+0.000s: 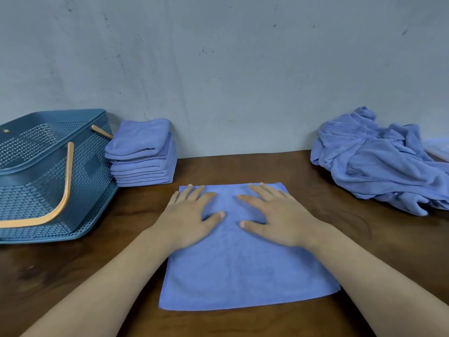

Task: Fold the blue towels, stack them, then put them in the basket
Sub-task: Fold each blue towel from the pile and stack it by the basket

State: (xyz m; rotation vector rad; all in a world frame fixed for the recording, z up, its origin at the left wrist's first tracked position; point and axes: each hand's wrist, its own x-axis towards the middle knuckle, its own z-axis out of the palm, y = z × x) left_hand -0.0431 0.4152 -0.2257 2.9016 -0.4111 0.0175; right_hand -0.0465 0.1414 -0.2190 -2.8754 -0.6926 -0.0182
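Observation:
A blue towel (243, 271) lies spread flat on the brown table in front of me. My left hand (192, 215) presses flat on its far left part, fingers straight and spread. My right hand (274, 212) presses flat on its far right part in the same way. A stack of several folded blue towels (143, 154) stands against the wall at the back left. Beside it, at the far left, sits a blue perforated basket (92, 166) with orange handles. A heap of unfolded blue towels (379, 164) lies at the back right.
The brown wooden table (364, 239) ends at a grey wall (230, 69) close behind the towels. A pale object (439, 148) shows at the right edge behind the heap.

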